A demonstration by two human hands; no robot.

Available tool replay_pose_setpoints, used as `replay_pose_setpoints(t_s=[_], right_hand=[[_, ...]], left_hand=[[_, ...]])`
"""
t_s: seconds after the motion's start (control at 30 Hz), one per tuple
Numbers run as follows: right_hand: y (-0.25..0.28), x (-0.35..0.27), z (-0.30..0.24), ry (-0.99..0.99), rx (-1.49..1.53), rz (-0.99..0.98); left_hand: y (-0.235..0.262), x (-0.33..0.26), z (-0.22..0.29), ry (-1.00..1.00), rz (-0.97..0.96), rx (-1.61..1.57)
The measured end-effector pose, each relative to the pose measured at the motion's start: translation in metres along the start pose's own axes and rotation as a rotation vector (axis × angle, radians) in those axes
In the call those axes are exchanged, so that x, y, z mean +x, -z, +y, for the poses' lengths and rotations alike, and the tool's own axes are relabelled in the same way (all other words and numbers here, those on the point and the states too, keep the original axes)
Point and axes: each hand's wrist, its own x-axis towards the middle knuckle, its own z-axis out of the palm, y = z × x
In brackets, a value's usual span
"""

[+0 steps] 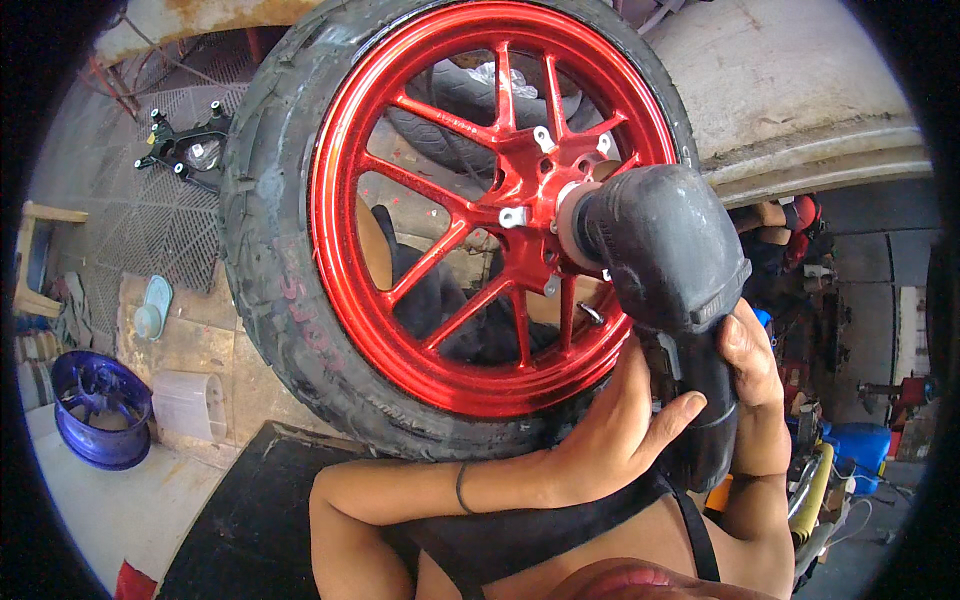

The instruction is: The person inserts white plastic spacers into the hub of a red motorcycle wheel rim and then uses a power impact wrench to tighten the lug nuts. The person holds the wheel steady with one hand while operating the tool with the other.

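In the head view, a black, angular power tool (668, 250) is held at three o'clock, its handle clasped between the left hand (618, 425) and the right hand (757, 368). Its round end is set at the hub of a glossy red, multi-spoked metal wheel (535, 185), ringed by a black rubber tyre (268, 240), towards twelve. A blue metal rim (108, 447) is seen between eight and nine.

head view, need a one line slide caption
Left hand and right hand hold a black power tool at the hub of a red spoked wheel with a black tyre.
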Motion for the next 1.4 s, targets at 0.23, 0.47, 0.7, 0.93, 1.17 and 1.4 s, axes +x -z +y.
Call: replay_pose_setpoints(t_s=[0.23,0.47,0.7,0.93,1.17,1.4], right_hand=[[-0.002,0.005,0.004,0.032,0.042,0.093],[0.000,0.006,0.002,0.015,0.029,0.026],[-0.002,0.005,0.003,0.028,0.043,0.037],[0.000,0.004,0.004,0.033,0.010,0.033],[-0.002,0.003,0.006,0.030,0.063,0.038],[0.050,-0.045,0.103,0.320,0.565,0.340]], left_hand=[[0.003,0.011,0.005,0.023,0.007,-0.005],[0.004,0.007,0.004,0.037,0.008,0.002],[0.002,0.007,0.000,0.034,-0.007,-0.066],[0.002,0.005,-0.002,0.011,0.004,0.063],[0.004,0.003,-0.001,0.064,-0.025,-0.005],[-0.013,0.006,0.012,0.013,-0.129,0.228]])
